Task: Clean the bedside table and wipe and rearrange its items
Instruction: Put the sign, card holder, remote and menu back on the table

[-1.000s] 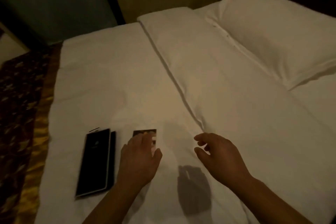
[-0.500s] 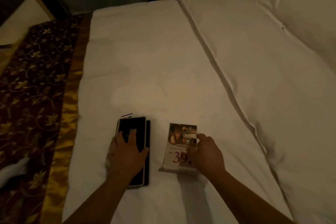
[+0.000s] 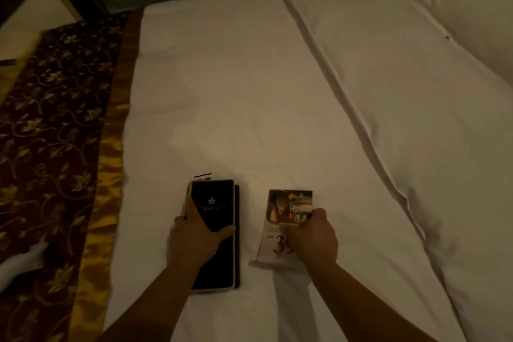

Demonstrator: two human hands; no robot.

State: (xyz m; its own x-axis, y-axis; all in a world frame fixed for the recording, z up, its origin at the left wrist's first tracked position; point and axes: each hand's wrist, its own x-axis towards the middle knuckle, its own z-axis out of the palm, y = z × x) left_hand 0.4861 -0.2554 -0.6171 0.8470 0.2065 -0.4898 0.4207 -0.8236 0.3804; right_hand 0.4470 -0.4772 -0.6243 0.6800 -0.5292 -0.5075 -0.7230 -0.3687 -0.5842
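Note:
A black folder (image 3: 218, 200) with a small crest lies on the white bed sheet (image 3: 236, 91), stacked on other dark flat items. My left hand (image 3: 198, 239) grips it across its middle, thumb on the right edge. To its right stands a printed card stand (image 3: 288, 208) with a photo on top and a red "39" below. My right hand (image 3: 311, 239) is closed around the card's lower right part. The bedside table is out of view.
A dark floral bed runner (image 3: 50, 147) with a gold border covers the bed's left part. A white cloth (image 3: 19, 264) lies on it at the far left. A folded duvet (image 3: 416, 91) and a pillow (image 3: 477, 8) fill the right side.
My left hand left the card and closed on the black folder. My right hand came down from the air and took hold of the card. The view swung left.

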